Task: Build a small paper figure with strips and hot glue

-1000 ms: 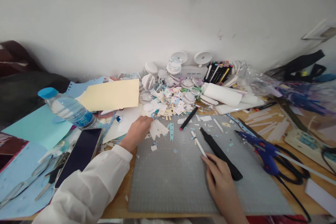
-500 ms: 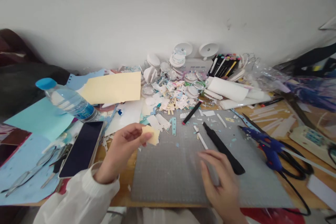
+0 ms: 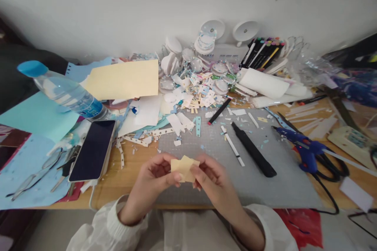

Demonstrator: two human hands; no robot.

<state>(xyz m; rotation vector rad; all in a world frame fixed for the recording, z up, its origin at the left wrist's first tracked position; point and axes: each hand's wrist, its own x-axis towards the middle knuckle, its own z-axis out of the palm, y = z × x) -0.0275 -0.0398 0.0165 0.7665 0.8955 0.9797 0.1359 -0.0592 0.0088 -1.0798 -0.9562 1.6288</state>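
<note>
Both hands meet over the near edge of the grey cutting mat, pinching a small pale yellow piece of paper. My left hand grips its left side between thumb and fingers. On the right side, my right hand pinches it the same way. The paper has an uneven, pointed top edge; whether it is one folded piece or two overlapping ones I cannot tell. Beyond the hands lie a thin white pen, a black craft knife-like tool and a dark marker.
A water bottle, a phone and eyeglasses occupy the left. Paper scraps heap up at the back below a large yellow sheet. At right lie a blue glue gun with its cord and black-handled scissors.
My right hand has moved left from the mat near the white pen and now holds the yellow paper too. My left hand has brought the paper nearer my body. The view has tilted down.
</note>
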